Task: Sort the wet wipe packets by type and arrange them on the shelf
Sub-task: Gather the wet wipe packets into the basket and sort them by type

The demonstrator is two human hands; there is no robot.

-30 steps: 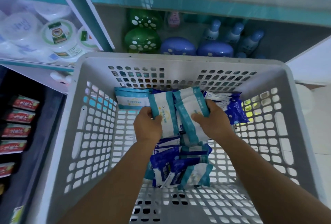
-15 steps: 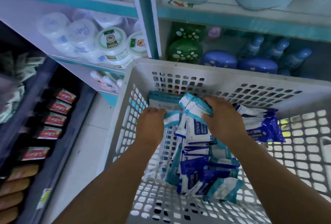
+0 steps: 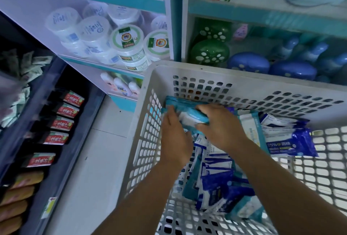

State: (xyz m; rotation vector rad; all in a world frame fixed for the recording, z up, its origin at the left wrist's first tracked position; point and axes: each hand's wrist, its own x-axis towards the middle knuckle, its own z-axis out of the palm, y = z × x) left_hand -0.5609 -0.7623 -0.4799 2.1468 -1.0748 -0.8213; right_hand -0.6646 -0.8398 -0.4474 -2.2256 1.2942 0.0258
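A white perforated plastic basket (image 3: 206, 74) holds many wet wipe packets. Both hands reach into its far left corner. My right hand (image 3: 221, 127) grips a bundle of teal-and-white packets (image 3: 191, 118) from above. My left hand (image 3: 174, 137) presses against the left side of the same bundle. More teal packets (image 3: 180, 101) lie flat under it against the far wall. A pile of dark blue and white packets (image 3: 217, 184) fills the basket's middle. Blue 75% alcohol wipe packets (image 3: 289, 141) lie at the right.
Behind the basket a shelf holds green perforated domes (image 3: 209, 50), blue domes (image 3: 293, 69) and blue bottles. The left shelf unit carries white round tubs (image 3: 93, 30). A dark rack at far left holds red-labelled packs (image 3: 64, 111) and orange packs. Pale floor (image 3: 93, 159) runs between rack and basket.
The view has swung left. Both hands have carried the teal packet bundle from the basket's middle toward its far left corner, turning it on its side.
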